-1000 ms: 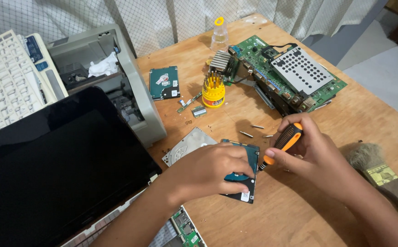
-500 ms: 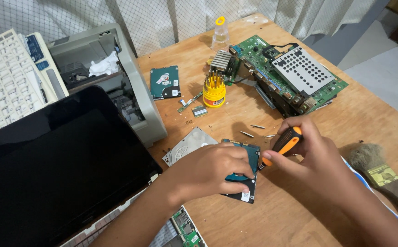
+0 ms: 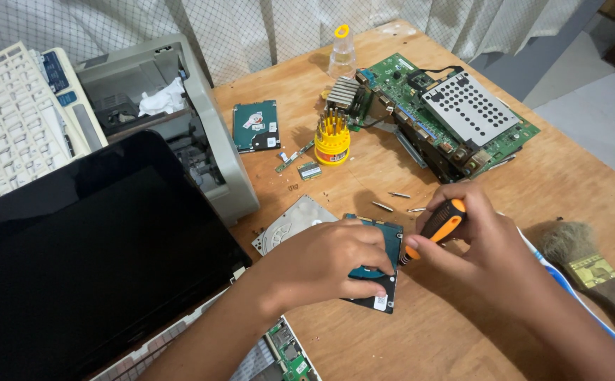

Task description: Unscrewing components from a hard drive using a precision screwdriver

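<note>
Both hands work over a small hard drive (image 3: 385, 243) lying flat on the wooden table (image 3: 420, 339), and that drive serves as the landmark for everything else. Left hand (image 3: 329, 257) lies palm-down across the drive, fingers spread and pressing on its top, so most of the blue-green board face is covered. Right hand (image 3: 477, 240) is closed around an orange-and-black screwdriver (image 3: 434, 227), just right of the drive — the tool slants down and left, its tip meeting the drive's right edge, though the exact contact point is too small to tell.

Touching the drive's upper-left corner, partly under it, lies a silver metal cover plate (image 3: 290, 224). Just beyond the drive's far edge, a few loose screwdriver bits (image 3: 392, 201) rest on the wood. Farther behind stands a yellow bit holder (image 3: 332, 137) with bits upright in it, and a second hard drive (image 3: 256, 125) lies flat to the left of that holder. Well behind and to the right of the held drive sits a green circuit board (image 3: 456, 116) with a perforated metal cage on top — a clear squeeze bottle (image 3: 341, 51) stands at the table's far edge beyond it. Right of the drive, past the right hand, lies a paintbrush (image 3: 590, 264). Left of the drive, a dark laptop lid (image 3: 88, 261) fills the near corner, with a grey printer (image 3: 173, 120) behind it.
</note>
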